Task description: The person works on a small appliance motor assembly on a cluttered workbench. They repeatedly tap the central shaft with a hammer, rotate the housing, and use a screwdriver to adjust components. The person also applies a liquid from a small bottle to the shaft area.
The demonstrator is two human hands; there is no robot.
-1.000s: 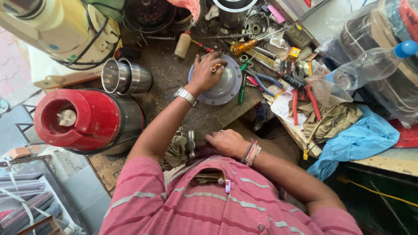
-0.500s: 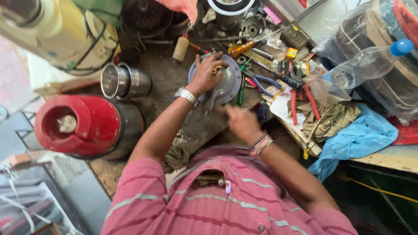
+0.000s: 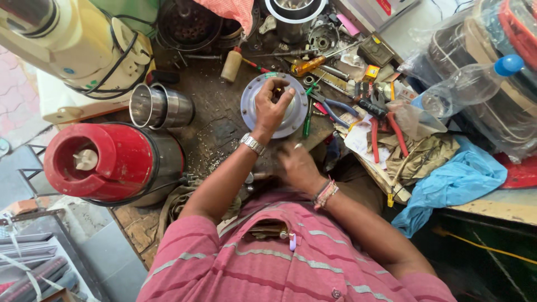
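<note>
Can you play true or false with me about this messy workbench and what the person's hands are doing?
1. The left hand rests on a round grey metal disc. True.
2. The big red appliance base stands to the right of the disc. False: it stands to the left of it, near the bench edge.
3. A clear plastic bottle with a blue cap lies at the right side. True.
4. The right hand holds the red-handled pliers. False: the pliers lie apart on the bench; the hand is blurred, close to the person's body.
5. A blue cloth hangs over the bench's right edge. True.
</note>
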